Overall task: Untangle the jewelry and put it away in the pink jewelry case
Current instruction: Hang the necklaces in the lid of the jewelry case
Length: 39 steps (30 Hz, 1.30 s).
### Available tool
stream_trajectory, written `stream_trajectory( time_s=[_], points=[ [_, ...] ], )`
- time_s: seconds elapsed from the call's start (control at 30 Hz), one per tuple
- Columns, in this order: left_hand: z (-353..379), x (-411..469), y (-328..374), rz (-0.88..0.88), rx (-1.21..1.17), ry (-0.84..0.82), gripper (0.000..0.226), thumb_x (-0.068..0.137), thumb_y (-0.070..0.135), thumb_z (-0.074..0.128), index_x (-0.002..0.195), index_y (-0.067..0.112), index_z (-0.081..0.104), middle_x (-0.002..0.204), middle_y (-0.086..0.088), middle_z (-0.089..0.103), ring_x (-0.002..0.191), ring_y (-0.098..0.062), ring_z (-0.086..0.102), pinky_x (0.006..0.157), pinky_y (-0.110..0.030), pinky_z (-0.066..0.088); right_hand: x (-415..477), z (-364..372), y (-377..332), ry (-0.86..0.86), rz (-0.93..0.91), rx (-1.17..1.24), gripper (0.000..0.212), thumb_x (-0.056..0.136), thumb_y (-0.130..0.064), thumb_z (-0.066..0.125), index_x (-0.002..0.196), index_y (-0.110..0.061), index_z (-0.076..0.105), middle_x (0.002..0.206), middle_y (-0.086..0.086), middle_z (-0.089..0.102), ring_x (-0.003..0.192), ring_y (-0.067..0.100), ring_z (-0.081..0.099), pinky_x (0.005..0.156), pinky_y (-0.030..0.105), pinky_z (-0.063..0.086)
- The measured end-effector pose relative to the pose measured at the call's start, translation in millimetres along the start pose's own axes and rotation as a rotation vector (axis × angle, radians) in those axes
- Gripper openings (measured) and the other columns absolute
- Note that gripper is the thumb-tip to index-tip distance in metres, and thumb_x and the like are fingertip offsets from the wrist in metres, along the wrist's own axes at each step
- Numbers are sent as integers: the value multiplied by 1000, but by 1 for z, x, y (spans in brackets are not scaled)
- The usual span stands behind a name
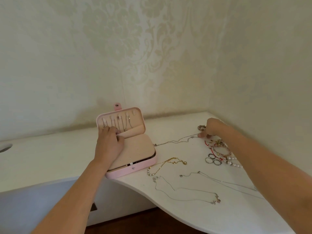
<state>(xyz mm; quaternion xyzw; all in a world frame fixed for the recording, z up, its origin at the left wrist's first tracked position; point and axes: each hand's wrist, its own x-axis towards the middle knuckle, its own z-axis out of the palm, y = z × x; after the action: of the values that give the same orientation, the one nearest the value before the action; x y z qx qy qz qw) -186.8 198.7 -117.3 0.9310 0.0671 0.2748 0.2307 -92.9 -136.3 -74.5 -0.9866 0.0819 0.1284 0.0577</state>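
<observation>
desk: white desk top with a wavy front edge (194, 217); its left part is cut by the frame.
nearest chain: long fine silver necklace with a small pendant (216, 201), lying loose near the front edge.
second chain: fine silver necklace with a tiny clasp (199, 172); its far end runs under the right forearm and is hidden.
gold piece: gold chain with pale beads (173, 160), just right of the case.
rings: three small metal rings (213, 160), touching or overlapping; which, i cannot tell.
tangle: heap of beaded bracelets and red cord (219, 147), partly covered by the right arm; single pieces hard to separate.
case: pink rectangular jewelry case (133, 169), open at the desk's edge, with thin chains (125, 124) hanging in the upright lid.
left hand (109, 142): on the case at the hinge, fingers curled; cannot tell whether they hold anything.
right hand (212, 127): fingertips pinch one end of a thin silver chain (177, 141) stretched toward the case.
beyond: beaded ring-shaped bracelet (201, 127) beside the right hand.
</observation>
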Motion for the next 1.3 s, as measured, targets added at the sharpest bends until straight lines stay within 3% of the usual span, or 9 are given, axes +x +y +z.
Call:
stream_trajectory(
  time_s=[0.1,0.2,0.33,0.4,0.53,0.67,0.87,1.03,1.3],
  points=[
    [0,0,0,3,2,0,15,84,6,51,95,1,61,96,-15,56,104,-32,43,84,-36,39,-7,-10,0,-25,31,-8,55,82,-38,72,115,1,54,114,11,59,111,26,57,88,29,44],
    [0,0,1,2,3,-3,16,84,6,51,95,0,61,96,-16,56,104,-32,43,85,-37,39,-11,-11,-2,-20,33,-33,59,86,-33,68,128,3,47,126,14,55,118,27,54,89,28,43],
    [0,0,0,8,9,-8,16,85,7,51,96,0,61,97,-16,56,105,-32,43,86,-36,38,-13,-2,-10,24,-6,-76,10,97,-20,52,89,-13,51,77,5,43,76,20,49,62,22,38],
    [-1,0,0,3,8,-9,17,85,7,50,96,1,61,98,-16,56,105,-32,43,85,-36,38,-19,2,-15,20,20,-32,38,99,-9,41,66,-23,28,68,1,26,57,12,29,49,20,28],
    [-1,-1,0,-3,7,-4,18,84,7,51,97,0,61,98,-16,57,105,-33,43,83,-38,40,-11,8,-7,-17,-127,37,24,99,-5,36,83,-15,50,69,4,35,59,11,32,50,16,28],
    [0,1,0,-6,1,-2,17,84,7,51,96,0,61,98,-16,57,104,-33,43,82,-37,39,-4,-3,3,-85,-247,738,19,97,-1,45,81,-3,55,81,11,60,71,17,56,65,21,48],
    [1,1,0,-7,-5,-5,16,85,8,50,95,1,60,98,-15,55,102,-31,43,79,-34,37,-17,-46,-19,-264,-448,1019,17,95,7,42,97,-5,54,78,10,58,70,20,62,77,32,57],
    [1,1,0,9,-12,13,17,85,9,51,97,1,61,99,-14,56,103,-30,44,78,-34,39,-42,-89,-55,-199,-626,874,21,95,6,42,97,-6,59,77,5,56,50,9,48,56,22,50],
    [4,2,-4,27,1,38,21,88,28,57,93,8,58,98,-6,55,100,-24,48,70,-27,38,-84,-155,-106,10,-881,617,13,91,-6,59,95,-14,69,81,-3,67,53,5,39,50,15,36]
  ],
)
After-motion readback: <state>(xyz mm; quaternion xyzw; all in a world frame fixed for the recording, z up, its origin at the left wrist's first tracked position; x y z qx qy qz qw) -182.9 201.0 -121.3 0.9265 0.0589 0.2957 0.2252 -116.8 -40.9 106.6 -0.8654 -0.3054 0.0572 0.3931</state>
